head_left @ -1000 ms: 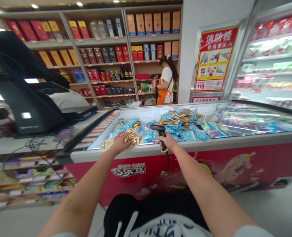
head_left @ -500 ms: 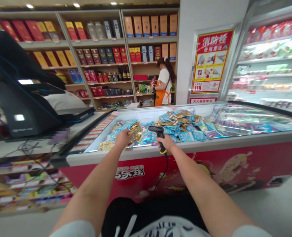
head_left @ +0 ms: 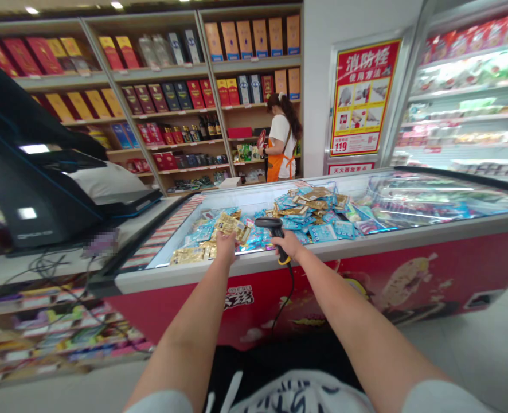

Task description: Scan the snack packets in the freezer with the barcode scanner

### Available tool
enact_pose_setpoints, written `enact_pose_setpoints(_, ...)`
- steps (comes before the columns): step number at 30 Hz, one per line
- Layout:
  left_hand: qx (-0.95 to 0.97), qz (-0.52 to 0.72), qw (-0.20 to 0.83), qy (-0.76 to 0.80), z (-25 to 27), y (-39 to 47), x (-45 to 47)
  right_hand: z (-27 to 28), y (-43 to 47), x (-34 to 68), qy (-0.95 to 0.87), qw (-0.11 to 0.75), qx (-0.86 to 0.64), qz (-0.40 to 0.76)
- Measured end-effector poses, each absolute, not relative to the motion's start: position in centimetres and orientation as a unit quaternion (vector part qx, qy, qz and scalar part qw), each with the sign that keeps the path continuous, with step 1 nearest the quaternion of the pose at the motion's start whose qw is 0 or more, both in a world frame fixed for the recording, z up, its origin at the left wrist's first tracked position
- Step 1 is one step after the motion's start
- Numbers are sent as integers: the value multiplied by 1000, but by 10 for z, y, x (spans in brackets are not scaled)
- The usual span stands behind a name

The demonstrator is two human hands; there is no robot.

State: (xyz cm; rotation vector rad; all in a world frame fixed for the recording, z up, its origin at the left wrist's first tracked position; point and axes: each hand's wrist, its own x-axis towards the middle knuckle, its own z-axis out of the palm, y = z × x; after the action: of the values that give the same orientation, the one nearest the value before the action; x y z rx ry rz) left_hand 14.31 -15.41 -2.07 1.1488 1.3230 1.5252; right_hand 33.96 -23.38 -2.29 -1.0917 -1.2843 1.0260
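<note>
The left hand has its grip closed on a gold packet, lifted just above the heap in the chest freezer. The right hand has its grip wrapped around the handle of a black barcode scanner, whose head points left toward the packet, close beside it but not touching. A dark cable hangs from the scanner's yellow base down the red front of the freezer. Both forearms reach out over the freezer's near rim.

Inside the freezer, blue and gold packets lie piled in loose mounds under the open section; farther right, glass lids cover more goods. To the left, a counter carries a black till terminal with tangled wires before it. Behind the freezer, a person in an orange apron stands facing wooden shelves stocked with boxed goods and bottles. A red notice hangs on the white wall, and a lit refrigerated display stands at far right.
</note>
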Motion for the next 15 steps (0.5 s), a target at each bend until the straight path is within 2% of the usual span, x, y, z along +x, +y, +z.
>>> enact_pose_setpoints(15,445,620,416,495,-20,-156,145,-18,-238,341,-550,516,-457,472)
